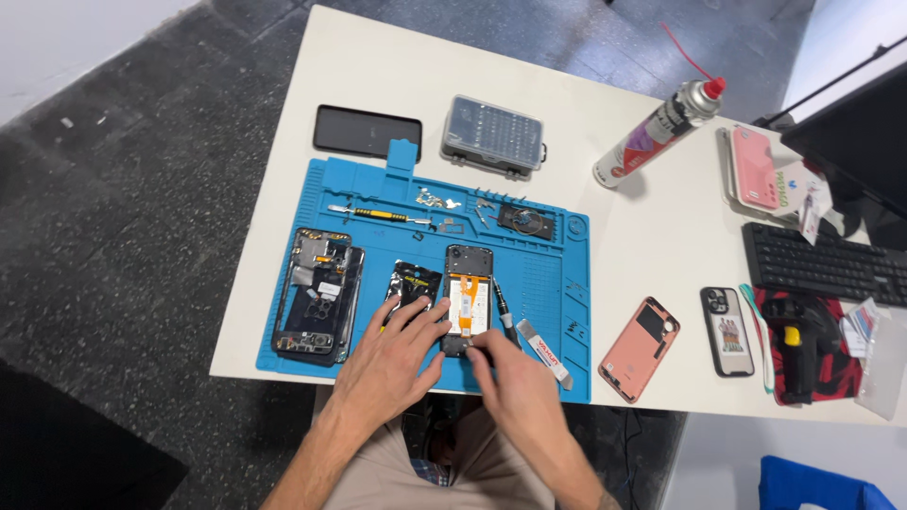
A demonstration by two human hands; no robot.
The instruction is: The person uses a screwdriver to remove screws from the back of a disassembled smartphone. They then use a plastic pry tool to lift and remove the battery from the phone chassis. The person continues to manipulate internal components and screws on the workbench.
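Note:
An opened phone body (pixel 469 293) with an orange flex strip lies face-down on the blue repair mat (pixel 548 274). My left hand (pixel 392 354) rests on the mat with fingers spread, its fingertips touching the phone's lower left edge and a black foil-backed part (pixel 413 281). My right hand (pixel 505 378) pinches at the phone's bottom end, fingers closed; what it grips is hidden. A dark tool (pixel 504 316) lies just right of the phone.
On the mat: a dismantled phone frame (pixel 318 295), a yellow-handled screwdriver (pixel 378 214), small screws and parts (pixel 444 200), a white pry tool (pixel 545 351). On the table: black phone (pixel 367 130), bit case (pixel 492 135), spray can (pixel 658 131), pink back cover (pixel 640 348), cased phone (pixel 727 331), keyboard (pixel 822 266).

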